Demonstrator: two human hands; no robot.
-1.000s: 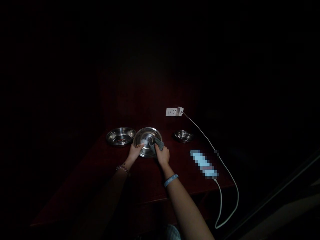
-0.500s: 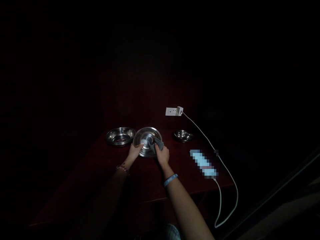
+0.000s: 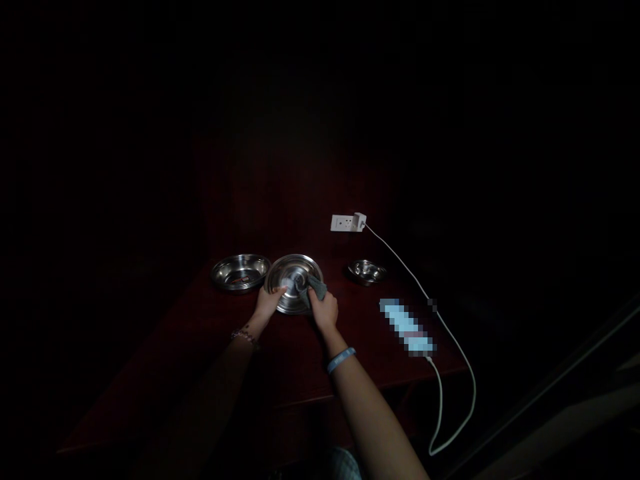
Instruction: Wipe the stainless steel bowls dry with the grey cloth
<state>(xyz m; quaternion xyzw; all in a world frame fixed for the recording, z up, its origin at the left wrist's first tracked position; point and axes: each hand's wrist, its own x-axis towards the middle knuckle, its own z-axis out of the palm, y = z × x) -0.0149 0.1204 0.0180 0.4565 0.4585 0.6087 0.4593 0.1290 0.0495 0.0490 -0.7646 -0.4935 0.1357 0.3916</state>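
A round steel plate (image 3: 295, 270) stands tilted toward me on a dark red table (image 3: 300, 360). My left hand (image 3: 269, 303) grips its near left rim, thumb on the inner face. My right hand (image 3: 325, 312) is closed on a small grey cloth (image 3: 315, 291) and presses it against the plate's lower right part. A bead bracelet is on the left wrist and a blue band on the right.
A steel bowl (image 3: 240, 272) sits left of the plate and a smaller steel dish (image 3: 367, 271) to its right. A white power strip (image 3: 349, 223) lies behind, its white cable (image 3: 450, 347) running to a lit phone (image 3: 407, 327) near the table's right edge. Surroundings are dark.
Almost nothing differs; the plate and both hands have shifted very slightly to the left, the cloth still on the plate.
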